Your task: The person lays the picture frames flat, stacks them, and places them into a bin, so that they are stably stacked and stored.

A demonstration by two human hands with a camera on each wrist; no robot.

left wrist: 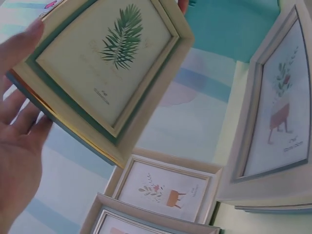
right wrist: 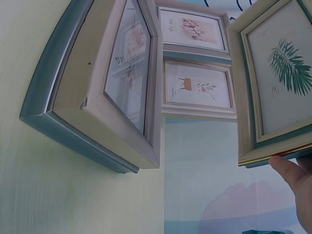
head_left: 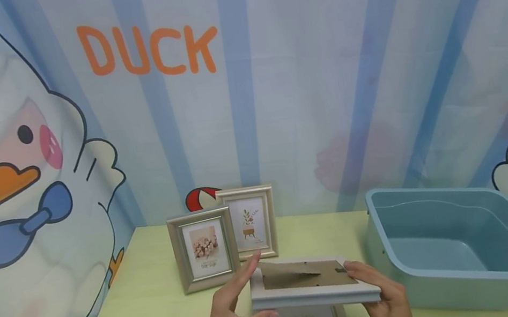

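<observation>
Left of the blue tub [head_left: 476,284], the leaf-print frame [head_left: 317,298] is up off the tabletop [head_left: 144,314]: the left hand [head_left: 231,310], spread wide, grips one end; the right hand [head_left: 384,294] pinches the other.

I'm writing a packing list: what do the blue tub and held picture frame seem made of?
Blue tub: probably satin plastic, judging by its smooth, rounded rim. Held picture frame: perhaps wood or plastic; the smooth, pale finish leaves it open. Its brown back panel: likely fibreboard, being flat and matte.

The held frame [head_left: 322,280] looks smooth and satiny, the tub [head_left: 462,289] plastic, the backdrop [head_left: 293,93] cloth.
</observation>
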